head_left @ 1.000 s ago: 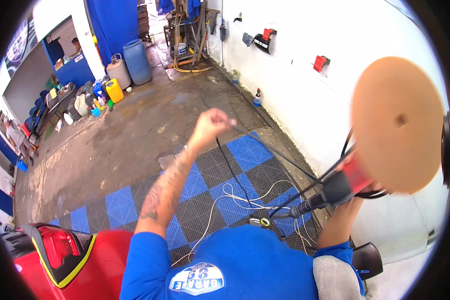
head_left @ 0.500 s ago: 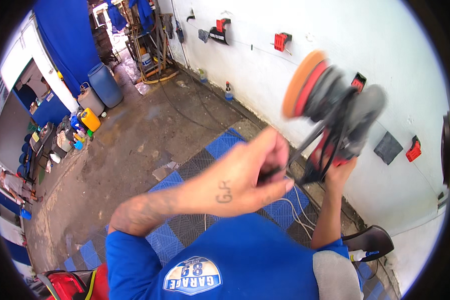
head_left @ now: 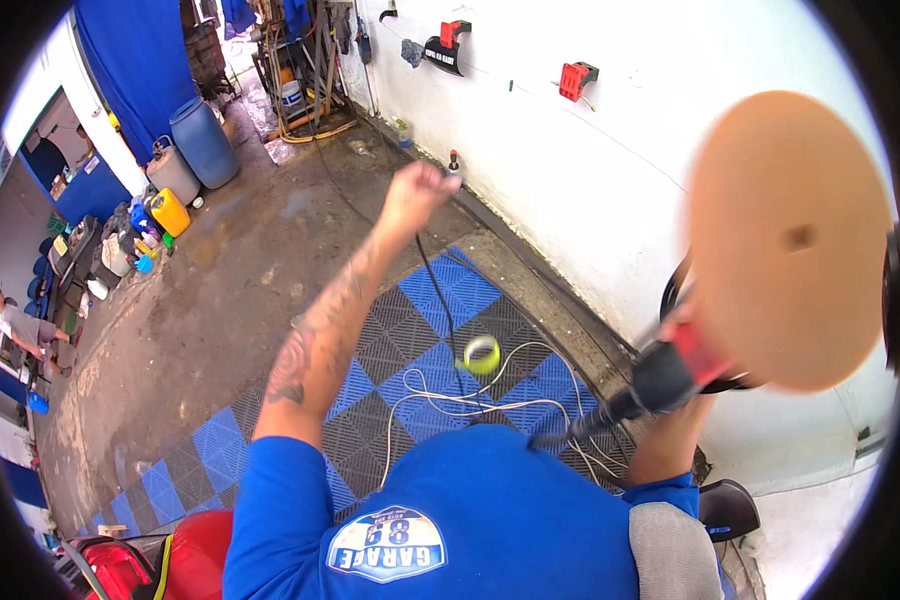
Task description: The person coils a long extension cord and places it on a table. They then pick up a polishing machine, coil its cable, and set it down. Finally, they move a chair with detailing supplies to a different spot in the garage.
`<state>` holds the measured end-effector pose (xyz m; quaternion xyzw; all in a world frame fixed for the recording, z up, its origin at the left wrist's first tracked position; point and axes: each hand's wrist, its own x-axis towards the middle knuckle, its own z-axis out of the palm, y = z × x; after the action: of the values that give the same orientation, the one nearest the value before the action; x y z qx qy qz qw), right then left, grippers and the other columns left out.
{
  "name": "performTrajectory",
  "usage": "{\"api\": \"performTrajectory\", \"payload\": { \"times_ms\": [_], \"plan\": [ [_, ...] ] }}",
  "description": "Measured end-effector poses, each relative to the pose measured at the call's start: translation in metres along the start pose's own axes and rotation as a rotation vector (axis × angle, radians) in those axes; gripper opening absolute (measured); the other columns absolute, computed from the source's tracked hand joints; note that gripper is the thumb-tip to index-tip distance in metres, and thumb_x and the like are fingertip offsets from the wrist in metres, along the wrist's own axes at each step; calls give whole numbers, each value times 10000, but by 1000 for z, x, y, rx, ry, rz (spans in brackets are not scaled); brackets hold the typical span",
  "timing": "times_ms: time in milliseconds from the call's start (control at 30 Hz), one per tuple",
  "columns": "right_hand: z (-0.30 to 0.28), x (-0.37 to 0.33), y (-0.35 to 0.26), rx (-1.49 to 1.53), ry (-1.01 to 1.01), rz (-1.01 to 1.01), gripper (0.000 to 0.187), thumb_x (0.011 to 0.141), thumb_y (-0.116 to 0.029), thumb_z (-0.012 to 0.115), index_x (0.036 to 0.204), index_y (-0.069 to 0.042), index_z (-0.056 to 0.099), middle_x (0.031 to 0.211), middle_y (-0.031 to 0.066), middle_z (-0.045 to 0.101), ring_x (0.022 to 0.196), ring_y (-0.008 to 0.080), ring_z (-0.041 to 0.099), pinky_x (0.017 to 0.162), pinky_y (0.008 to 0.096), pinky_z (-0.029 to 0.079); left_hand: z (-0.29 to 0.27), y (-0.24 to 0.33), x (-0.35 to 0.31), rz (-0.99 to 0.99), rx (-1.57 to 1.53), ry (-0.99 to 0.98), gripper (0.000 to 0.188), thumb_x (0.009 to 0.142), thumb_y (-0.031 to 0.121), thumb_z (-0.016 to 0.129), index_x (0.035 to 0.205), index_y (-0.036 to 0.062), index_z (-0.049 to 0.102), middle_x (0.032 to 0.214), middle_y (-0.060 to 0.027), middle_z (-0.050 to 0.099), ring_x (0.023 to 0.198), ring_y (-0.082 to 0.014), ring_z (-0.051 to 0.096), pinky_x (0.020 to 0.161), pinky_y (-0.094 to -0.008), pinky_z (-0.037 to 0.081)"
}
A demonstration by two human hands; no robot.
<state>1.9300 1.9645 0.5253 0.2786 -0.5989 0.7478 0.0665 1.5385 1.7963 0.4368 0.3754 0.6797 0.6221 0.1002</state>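
Note:
My left hand (head_left: 417, 197) reaches forward and away from me, its fingers closed on a black power cord (head_left: 436, 285) that hangs down toward the floor tiles. On my right, my right hand (head_left: 698, 408) holds up a red and black power polisher (head_left: 660, 378). Its round orange foam pad (head_left: 770, 190) faces me, blurred by motion, and a small hole shows near the pad's middle. The polisher hides most of my right hand's fingers.
A roll of yellow-green tape (head_left: 481, 355) and a loose white cable (head_left: 440, 397) lie on blue and black floor tiles (head_left: 370, 440). The white wall (head_left: 630, 170) at right carries red holders (head_left: 576, 80). A blue barrel (head_left: 205, 143) and yellow jug (head_left: 169, 213) stand far left.
My left hand has swung forward and away from the polisher, drawing the cord out. The polisher has moved right and turned, so its pad now faces me. The tape roll has come into sight.

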Motion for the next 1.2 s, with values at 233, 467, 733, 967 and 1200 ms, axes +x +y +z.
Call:
{"api": "performTrajectory", "payload": {
  "times_ms": [233, 467, 733, 967, 1200],
  "plan": [
    [58, 14, 71, -685, 737, 84, 973, 532, -208, 866, 1338, 31, 377, 1229, 141, 554, 1104, 235, 564, 943, 377, 454, 14, 248, 25, 569, 554, -247, 201, 750, 191, 695, 883, 44, 666, 589, -74, 589, 541, -183, 585, 521, -331, 460],
    [0, 42, 55, -891, 1072, -78, 791, 619, -106, 801, 1287, 32, 401, 1187, 132, 553, 1049, 205, 568, 930, 346, 446, 12, 280, -37, 697, 606, -337, 288, 789, 154, 684, 1035, 49, 580, 695, -61, 597, 636, -169, 589, 594, -318, 465],
    [-58, 120, 55, -576, 998, -715, 593, 784, 3, 621, 1323, 46, 380, 1226, 200, 525, 1034, 313, 609, 840, 438, 569, 85, 29, -111, -163, -239, -495, 269, 896, 148, 659, 914, 105, 395, 691, 29, 510, 590, -53, 515, 532, -239, 425],
    [-84, 144, 37, 179, 377, -520, 823, 790, -512, 646, 1327, 29, 333, 1047, 256, 559, 863, 399, 622, 766, 504, 551, 66, -119, -81, -192, -5, -164, 265, 801, 264, 763, 895, 46, 646, 797, -5, 658, 819, -123, 615, 723, -278, 495],
    [-113, 142, 80, -153, 16, 82, 945, 642, -381, 755, 1376, 15, 311, 1194, 190, 517, 1044, 329, 542, 906, 427, 442, -70, -36, 37, -19, 512, -179, 492, 717, 467, 799, 617, 36, 583, 543, -19, 550, 550, -113, 547, 546, -305, 457]
  ]
}}
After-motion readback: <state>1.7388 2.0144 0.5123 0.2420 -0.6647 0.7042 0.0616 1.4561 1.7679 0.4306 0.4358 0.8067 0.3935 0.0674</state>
